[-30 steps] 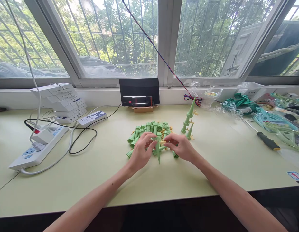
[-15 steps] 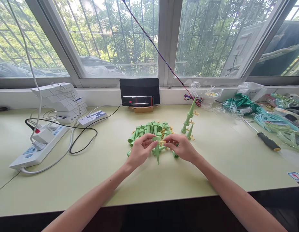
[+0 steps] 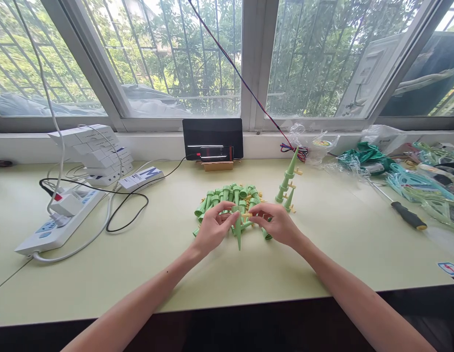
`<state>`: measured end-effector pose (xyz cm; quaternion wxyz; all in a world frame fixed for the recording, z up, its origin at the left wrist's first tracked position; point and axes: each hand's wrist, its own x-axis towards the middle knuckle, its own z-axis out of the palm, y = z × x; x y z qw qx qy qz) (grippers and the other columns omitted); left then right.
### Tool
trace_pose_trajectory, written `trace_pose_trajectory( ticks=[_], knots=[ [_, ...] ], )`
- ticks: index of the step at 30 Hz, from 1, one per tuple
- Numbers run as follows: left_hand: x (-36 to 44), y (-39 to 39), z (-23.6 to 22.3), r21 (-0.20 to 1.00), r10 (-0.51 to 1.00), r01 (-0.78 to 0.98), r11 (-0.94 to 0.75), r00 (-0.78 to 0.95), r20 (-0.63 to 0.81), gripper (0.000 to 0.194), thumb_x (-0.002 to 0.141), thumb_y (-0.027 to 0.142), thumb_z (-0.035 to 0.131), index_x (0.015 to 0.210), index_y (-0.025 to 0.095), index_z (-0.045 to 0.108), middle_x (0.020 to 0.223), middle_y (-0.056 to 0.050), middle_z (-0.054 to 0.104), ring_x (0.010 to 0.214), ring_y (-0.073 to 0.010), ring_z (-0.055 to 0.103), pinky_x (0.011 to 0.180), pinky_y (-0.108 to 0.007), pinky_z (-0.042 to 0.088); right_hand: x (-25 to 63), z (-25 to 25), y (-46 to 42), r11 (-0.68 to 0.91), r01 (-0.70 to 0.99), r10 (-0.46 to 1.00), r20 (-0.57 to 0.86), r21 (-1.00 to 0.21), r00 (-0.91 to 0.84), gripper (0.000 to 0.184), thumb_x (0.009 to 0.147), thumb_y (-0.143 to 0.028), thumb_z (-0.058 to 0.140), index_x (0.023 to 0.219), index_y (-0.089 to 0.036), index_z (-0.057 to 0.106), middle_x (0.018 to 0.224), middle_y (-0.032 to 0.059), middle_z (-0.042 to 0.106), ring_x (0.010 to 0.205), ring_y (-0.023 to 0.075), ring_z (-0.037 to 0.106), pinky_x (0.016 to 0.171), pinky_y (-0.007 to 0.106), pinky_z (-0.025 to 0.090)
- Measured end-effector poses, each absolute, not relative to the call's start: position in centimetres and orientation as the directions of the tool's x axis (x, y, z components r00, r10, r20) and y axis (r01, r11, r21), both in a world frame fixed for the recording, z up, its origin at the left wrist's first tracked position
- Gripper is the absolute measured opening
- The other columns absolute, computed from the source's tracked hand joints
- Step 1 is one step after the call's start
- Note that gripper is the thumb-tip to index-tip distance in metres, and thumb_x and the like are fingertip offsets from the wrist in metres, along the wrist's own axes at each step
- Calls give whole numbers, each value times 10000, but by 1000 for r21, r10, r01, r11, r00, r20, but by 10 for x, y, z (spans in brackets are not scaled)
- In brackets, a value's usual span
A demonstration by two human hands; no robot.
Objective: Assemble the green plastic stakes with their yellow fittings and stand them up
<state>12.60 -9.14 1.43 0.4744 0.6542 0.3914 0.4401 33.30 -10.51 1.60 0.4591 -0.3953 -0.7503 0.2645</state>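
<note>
My left hand (image 3: pixel 211 230) pinches a green cone-shaped spike (image 3: pixel 237 233) near its wide top, tip pointing down toward me. My right hand (image 3: pixel 277 224) pinches a small yellow valve piece (image 3: pixel 246 215) sticking out of the spike's side. Both hands hover just in front of a pile of green spikes and yellow pieces (image 3: pixel 230 196) on the pale green table (image 3: pixel 146 254). To the right of the pile stands a stack of nested green spikes (image 3: pixel 287 179) with yellow pieces fitted.
A white power strip (image 3: pixel 56 222) with cables lies at the left, white boxes (image 3: pixel 95 154) behind it. A dark tablet with a phone (image 3: pixel 212 142) leans on the sill. A screwdriver (image 3: pixel 408 215) and plastic bags of green parts (image 3: pixel 395 161) lie at the right.
Hands and spike have barely moved; the spike sits a little more upright between my fingers than one second ago.
</note>
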Motion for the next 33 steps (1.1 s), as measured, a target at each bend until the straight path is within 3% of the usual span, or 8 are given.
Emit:
trace_pose_trajectory(
  ticks=[15,33],
  knots=[
    [126,-92,14,964,929,102,-245,309,203,287,843,407,673,1030,202,601,706,8,629,687,-163,657,563,-248,496,333,17,-106,552,358,833,477,-753,-281,215,893,-400,633,882,-191,684,731,35,674,611,153,599,551,280,516],
    [126,-90,9,962,921,66,-267,310,234,254,843,368,684,1028,204,623,769,-6,647,754,-170,669,628,-253,531,332,16,-107,510,363,856,418,-780,-303,125,902,-281,605,877,-172,659,693,20,643,560,130,543,558,264,486]
  ],
)
